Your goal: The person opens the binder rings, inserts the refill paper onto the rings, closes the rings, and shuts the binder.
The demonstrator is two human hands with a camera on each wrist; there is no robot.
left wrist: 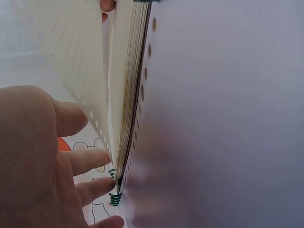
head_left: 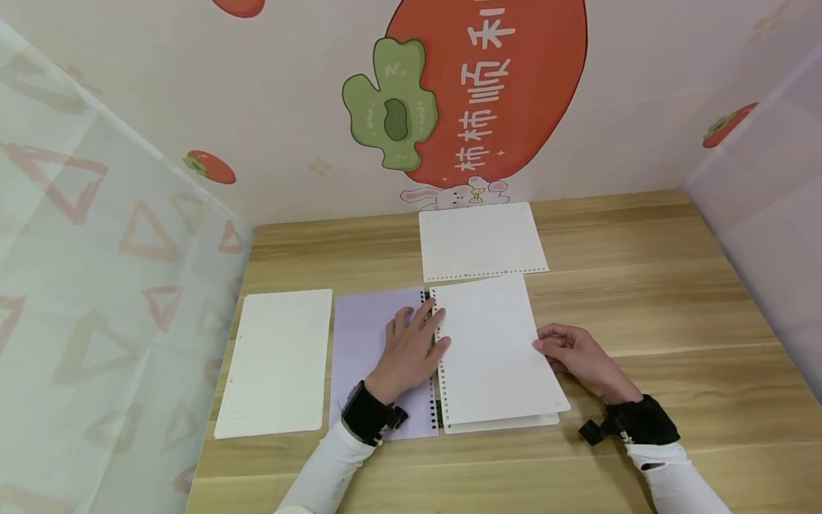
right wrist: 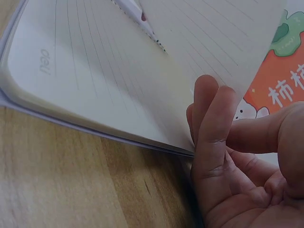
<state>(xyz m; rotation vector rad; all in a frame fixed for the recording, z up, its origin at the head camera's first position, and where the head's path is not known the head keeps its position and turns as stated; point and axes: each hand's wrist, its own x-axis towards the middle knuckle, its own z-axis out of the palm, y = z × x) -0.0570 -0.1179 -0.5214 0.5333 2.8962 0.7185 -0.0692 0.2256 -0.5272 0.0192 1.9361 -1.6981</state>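
A loose-leaf notebook lies unfolded, its lilac cover (head_left: 359, 343) on the left and its page stack (left wrist: 127, 80) on the right. Over the stack lies a white punched sheet (head_left: 488, 350), its right side raised. My right hand (head_left: 581, 357) pinches that sheet's right edge between thumb and fingers; faint ruled lines show on the sheet's underside in the right wrist view. With fingers spread, my left hand (head_left: 407, 353) rests across the binding, fingertips at the sheet's punched edge. Dark green binder rings (left wrist: 115, 198) show beyond those fingers in the left wrist view.
A lined sheet (head_left: 276, 364) lies flat left of the cover. Another punched sheet (head_left: 484, 243) lies crosswise behind the notebook, near the printed back wall (head_left: 289, 107). The wooden table (head_left: 674, 307) extends to the right, up to a pale side curtain (head_left: 764, 178).
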